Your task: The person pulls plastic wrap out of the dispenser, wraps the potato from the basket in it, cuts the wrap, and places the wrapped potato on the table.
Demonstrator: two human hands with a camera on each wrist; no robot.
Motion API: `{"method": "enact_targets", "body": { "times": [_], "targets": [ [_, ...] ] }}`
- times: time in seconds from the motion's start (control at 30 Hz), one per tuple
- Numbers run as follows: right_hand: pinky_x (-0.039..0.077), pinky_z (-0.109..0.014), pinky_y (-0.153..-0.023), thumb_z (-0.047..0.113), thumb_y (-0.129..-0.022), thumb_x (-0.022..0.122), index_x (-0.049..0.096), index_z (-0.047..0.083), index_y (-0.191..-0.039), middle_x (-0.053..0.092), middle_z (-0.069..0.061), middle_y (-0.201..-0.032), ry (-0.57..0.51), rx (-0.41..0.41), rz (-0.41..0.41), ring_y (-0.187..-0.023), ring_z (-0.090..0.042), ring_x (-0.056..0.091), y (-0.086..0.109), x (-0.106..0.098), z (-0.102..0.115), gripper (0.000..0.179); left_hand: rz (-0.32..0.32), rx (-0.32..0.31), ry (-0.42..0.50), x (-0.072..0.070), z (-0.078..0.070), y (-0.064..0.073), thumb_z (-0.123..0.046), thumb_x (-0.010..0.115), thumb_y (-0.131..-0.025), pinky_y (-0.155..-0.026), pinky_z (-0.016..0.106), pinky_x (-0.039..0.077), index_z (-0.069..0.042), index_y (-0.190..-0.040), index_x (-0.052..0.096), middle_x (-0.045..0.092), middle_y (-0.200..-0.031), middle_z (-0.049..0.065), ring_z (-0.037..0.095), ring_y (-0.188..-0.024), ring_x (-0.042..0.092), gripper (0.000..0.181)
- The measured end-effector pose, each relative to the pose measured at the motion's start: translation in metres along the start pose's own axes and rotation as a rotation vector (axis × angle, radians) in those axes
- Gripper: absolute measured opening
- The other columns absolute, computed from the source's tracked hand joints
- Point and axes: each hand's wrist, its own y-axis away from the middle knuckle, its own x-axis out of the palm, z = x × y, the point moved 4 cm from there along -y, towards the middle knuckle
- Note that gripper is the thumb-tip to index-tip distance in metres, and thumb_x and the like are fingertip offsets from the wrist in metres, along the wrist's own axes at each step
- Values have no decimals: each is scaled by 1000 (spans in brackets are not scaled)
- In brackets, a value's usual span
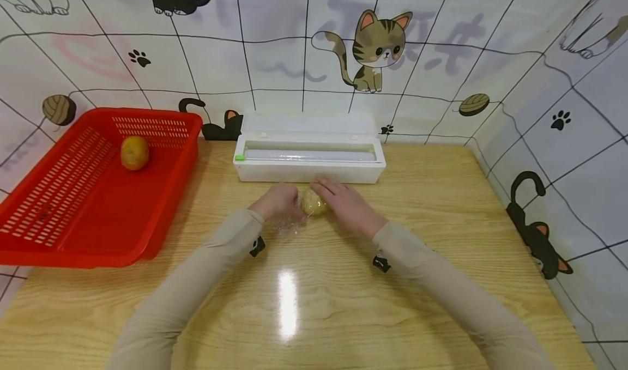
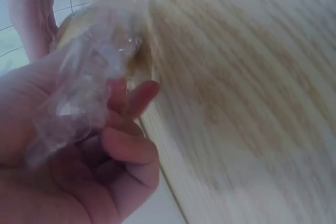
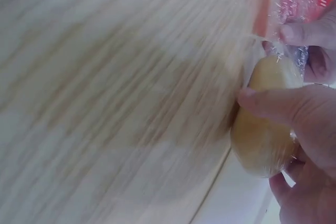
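A yellow-brown potato (image 3: 265,129) lies partly wrapped in clear cling film near the middle of the table, just in front of a white film dispenser (image 1: 309,173). My right hand (image 1: 349,205) grips the potato, its thumb across one side and fingers curled at the other. To the left of it, my left hand (image 1: 281,202) pinches the loose, bunched cling film (image 2: 79,87) that trails from the potato. In the left wrist view that film drapes over the thumb, and the potato is mostly hidden behind it.
The dispenser's lid (image 1: 309,123) stands raised, showing a film roll (image 1: 309,155) and a green slider (image 1: 239,157). A red plastic basket (image 1: 110,217) at the left holds another potato (image 1: 134,153). Cat-patterned sheeting (image 1: 275,65) backs the wooden table (image 1: 343,315).
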Motion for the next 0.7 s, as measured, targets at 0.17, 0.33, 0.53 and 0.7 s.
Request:
{"method": "enact_targets", "body": {
  "times": [0.17, 0.33, 0.53, 0.7],
  "targets": [
    [28, -50, -109, 7, -86, 72, 36, 5, -148, 33, -15, -152, -16, -8, 5, -138, -33, 31, -1, -3, -3, 71, 4, -20, 0, 3, -5, 1, -15, 82, -76, -63, 32, 48, -2, -79, 60, 60, -73, 6, 19, -65, 54, 26],
    [26, -50, -109, 9, -85, 73, 35, 6, -148, 32, -15, -152, -69, -22, 35, -138, -33, 30, 0, -5, -8, 73, -62, 5, -225, 7, -15, 3, -14, 75, -82, -67, 38, 53, -3, -81, 64, 63, -79, 7, 23, -74, 60, 15],
    [20, -50, -112, 24, -91, 66, 34, 7, -149, 31, -14, -153, -108, -34, 66, -139, -33, 30, -1, -9, -12, 68, -142, -6, -468, 14, -24, 7, -8, 63, -89, -63, 43, 55, -5, -81, 65, 65, -82, 10, 26, -72, 62, 9],
    [18, -52, -112, 26, -95, 62, 38, 5, -147, 36, -15, -150, -104, -81, 56, -138, -35, 30, -1, -10, -12, 62, -176, 43, -652, 23, -28, 11, -8, 65, -89, -57, 37, 54, -6, -78, 65, 63, -74, 7, 22, -66, 62, 11]
  ]
}}
